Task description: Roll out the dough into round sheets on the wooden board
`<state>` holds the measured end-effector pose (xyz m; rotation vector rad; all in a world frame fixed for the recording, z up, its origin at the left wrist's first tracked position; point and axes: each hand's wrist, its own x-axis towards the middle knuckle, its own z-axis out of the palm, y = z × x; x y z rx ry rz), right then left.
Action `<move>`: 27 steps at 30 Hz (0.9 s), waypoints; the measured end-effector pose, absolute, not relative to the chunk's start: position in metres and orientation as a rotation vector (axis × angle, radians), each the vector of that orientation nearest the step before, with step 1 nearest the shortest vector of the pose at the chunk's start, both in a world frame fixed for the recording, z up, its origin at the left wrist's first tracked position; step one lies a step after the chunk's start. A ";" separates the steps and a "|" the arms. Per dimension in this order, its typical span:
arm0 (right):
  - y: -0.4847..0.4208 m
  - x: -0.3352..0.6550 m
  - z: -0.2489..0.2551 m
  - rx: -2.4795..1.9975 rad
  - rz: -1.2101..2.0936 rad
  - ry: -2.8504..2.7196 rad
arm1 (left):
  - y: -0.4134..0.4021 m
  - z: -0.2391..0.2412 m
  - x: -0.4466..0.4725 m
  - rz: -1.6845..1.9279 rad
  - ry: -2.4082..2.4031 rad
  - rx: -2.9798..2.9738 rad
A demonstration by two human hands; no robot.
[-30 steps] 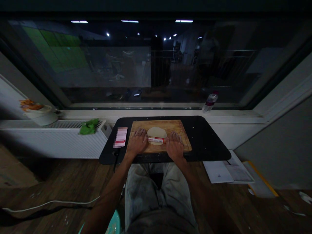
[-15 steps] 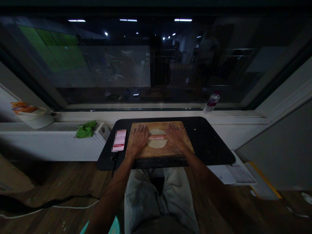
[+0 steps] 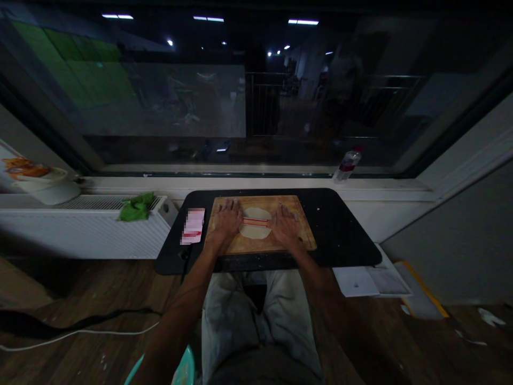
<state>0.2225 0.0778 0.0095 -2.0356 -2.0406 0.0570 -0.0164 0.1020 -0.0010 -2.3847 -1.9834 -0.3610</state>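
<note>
A flat round of pale dough (image 3: pixel 255 230) lies on a wooden cutting board (image 3: pixel 294 241) on a black table (image 3: pixel 340 230). Across the dough lies a red-and-white roller (image 3: pixel 256 221). My left hand (image 3: pixel 225 221) presses flat on the roller's left end with fingers stretched out. At the roller's right end my right hand (image 3: pixel 284 223) does the same, palm down, fingers extended.
A pink and red packet (image 3: pixel 193 225) lies on the table left of the board. On the white radiator sits a green cloth (image 3: pixel 136 207), with a bowl (image 3: pixel 40 184) further left. A plastic bottle (image 3: pixel 347 164) stands on the window sill. Papers (image 3: pixel 371 280) and cables (image 3: pixel 80 326) lie on the floor.
Both hands pushed the roller away from me over the dough, from its near edge to about its middle. The dough looks slightly flatter.
</note>
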 end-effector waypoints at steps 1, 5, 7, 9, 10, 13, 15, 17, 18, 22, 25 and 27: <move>0.070 0.221 0.009 -2.035 0.036 -2.030 | 0.102 -0.002 -0.016 -0.363 -1.984 -2.387; 0.039 0.213 0.000 -2.019 -0.069 -2.000 | 0.105 -0.005 -0.013 -0.392 -2.036 -2.353; 0.027 0.210 -0.006 -2.018 -0.118 -1.978 | 0.107 -0.006 -0.012 -0.412 -2.020 -2.363; 0.022 0.208 -0.010 -2.013 -0.136 -1.971 | 0.108 -0.007 -0.011 -0.441 -2.000 -2.370; 0.022 0.208 -0.010 -2.015 -0.129 -1.970 | 0.108 -0.007 -0.010 -0.463 -1.999 -2.362; 0.034 0.211 -0.007 -2.043 -0.067 -1.962 | 0.105 -0.008 -0.008 -0.552 -2.008 -2.309; 0.047 0.215 -0.002 -2.056 -0.021 -1.967 | 0.102 -0.010 -0.006 -0.643 -2.001 -2.263; 0.061 0.218 0.002 -2.057 0.011 -1.986 | 0.099 -0.011 -0.004 -0.744 -1.982 -2.225; 0.067 0.220 0.004 -2.059 0.025 -2.001 | 0.098 -0.012 -0.004 -0.789 -1.973 -2.210; 0.091 0.224 0.011 -2.109 0.063 -2.045 | 0.098 -0.015 -0.004 -0.903 -1.989 -2.153; 0.104 0.226 0.018 -2.156 0.113 -2.064 | 0.100 -0.018 -0.005 -0.936 -2.037 -2.108; 0.107 0.226 0.020 -2.162 0.158 -2.090 | 0.101 -0.019 -0.006 -0.950 -2.051 -2.090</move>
